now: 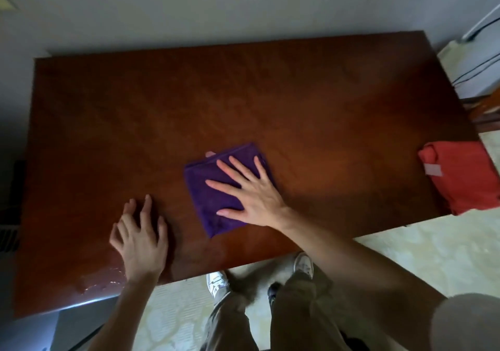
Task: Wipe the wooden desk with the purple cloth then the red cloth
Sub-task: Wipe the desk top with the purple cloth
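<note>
My right hand [253, 194], grip wide, presses the purple cloth [216, 202] flat mid-wipe on the counter [189, 102]; red cloth [465, 177] comes next.

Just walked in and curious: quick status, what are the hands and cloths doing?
Right hand flat on purple cloth, mid-desk. Left hand open on bare wood. Red cloth waiting, right edge. Nothing in the way.

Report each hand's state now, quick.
Left hand: open, fingers spread, resting on the wooden desk, holding nothing.
Right hand: open, fingers straight, pressing flat on the folded purple cloth.
</note>
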Motion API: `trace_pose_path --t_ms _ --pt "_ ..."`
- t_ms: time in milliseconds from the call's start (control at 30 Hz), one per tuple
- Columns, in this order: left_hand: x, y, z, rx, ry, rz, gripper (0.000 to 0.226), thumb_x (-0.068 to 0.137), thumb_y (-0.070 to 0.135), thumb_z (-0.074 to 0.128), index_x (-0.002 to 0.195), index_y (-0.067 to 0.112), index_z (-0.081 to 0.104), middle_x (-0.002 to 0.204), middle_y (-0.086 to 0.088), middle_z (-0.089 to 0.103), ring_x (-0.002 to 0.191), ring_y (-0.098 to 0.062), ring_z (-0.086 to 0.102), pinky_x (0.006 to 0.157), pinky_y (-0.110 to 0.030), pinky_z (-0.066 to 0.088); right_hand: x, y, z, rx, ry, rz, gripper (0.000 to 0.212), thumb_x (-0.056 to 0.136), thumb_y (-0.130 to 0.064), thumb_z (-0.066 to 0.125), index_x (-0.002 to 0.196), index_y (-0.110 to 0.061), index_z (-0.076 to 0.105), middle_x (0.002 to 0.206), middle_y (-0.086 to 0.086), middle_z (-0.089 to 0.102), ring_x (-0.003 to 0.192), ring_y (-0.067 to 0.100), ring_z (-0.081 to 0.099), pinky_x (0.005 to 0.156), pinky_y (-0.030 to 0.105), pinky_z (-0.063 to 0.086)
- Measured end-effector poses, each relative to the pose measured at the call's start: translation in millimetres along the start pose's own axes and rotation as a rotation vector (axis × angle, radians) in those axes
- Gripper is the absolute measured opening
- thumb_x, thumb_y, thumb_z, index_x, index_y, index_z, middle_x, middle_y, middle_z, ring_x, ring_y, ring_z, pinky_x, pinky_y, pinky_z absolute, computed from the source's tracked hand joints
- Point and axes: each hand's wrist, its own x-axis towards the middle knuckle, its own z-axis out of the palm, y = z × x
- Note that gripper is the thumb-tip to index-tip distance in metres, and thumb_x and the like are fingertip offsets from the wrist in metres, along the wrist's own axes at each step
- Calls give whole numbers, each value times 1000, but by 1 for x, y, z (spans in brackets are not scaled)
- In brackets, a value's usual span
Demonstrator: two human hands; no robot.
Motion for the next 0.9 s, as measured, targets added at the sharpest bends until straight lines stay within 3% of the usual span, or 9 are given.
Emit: trace_pose_path --t_ms 133,367,467,700,900 --pt "-5 70 23 20 -54 159 56 100 41 40 153 25 47 152 -15 43 133 -34 45 113 -55 27 -57 72 -13 -41 -2 121 74 97 -76 46 164 -48 28 178 -2 15 165 22 9 126 67 12" --pt "-28 209 83 28 -202 390 57 102 43 38 158 33 38 160 -10 40 152 -25 35 118 -56 26 -207 151 -26 -48 -15 490 73 99 -77 37 165 -48 24 179 -4 9 165 22 8 126 68 15" --pt "-24 252 106 36 -243 426 56 104 45 34 159 34 36 162 -10 38 154 -24 31 121 -58 23 -256 177 -28 -42 -28 486 74 97 -77 39 164 -48 26 178 -2 11 164 25 11 123 70 20" --pt "4 298 137 79 -115 305 53 102 42 36 154 34 45 158 -6 42 151 -21 36 121 -54 21 -210 224 -28 -23 -14 357 73 98 -80 37 164 -51 24 178 -3 10 165 23 8 125 69 16" --pt "1 302 139 103 -63 302 54 100 39 39 152 31 49 158 -9 44 150 -23 39 120 -55 24 -52 310 -36 29 47 305 73 94 -79 37 162 -52 29 178 -5 16 164 21 10 126 68 11"
